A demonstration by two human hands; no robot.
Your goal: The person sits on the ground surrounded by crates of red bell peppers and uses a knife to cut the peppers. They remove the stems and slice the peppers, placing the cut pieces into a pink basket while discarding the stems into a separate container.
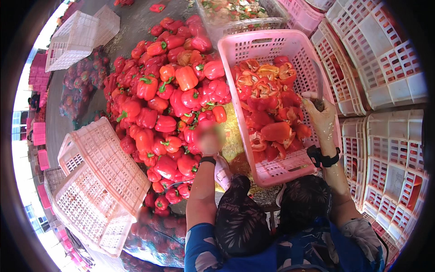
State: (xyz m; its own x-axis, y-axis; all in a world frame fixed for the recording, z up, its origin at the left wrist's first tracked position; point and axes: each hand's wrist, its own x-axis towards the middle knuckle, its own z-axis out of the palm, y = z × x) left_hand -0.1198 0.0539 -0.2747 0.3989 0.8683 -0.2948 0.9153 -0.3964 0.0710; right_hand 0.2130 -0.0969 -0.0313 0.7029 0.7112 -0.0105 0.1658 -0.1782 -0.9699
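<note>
My left hand point(208, 140) is over the near right edge of a heap of whole red bell peppers point(166, 124). It is blurred, with red just beyond the fingers, so whether a pepper is in its grip cannot be made out. Inside the right wall of a pink perforated plastic crate point(280, 175), my right hand point(319, 114) grips a knife point(318, 80) by its handle. The slightly curved blade points away from me along the crate wall. Cut-open red pepper pieces point(268, 105) fill much of the crate, some showing pale inner flesh.
Crates holding red contents point(390, 163) are stacked along the right. Tipped white crates point(98, 190) lie at left, beside mesh sacks of peppers point(156, 234). A bin of pepper scraps point(238, 10) stands beyond the pink crate. A yellow sack point(234, 136) lies beside it.
</note>
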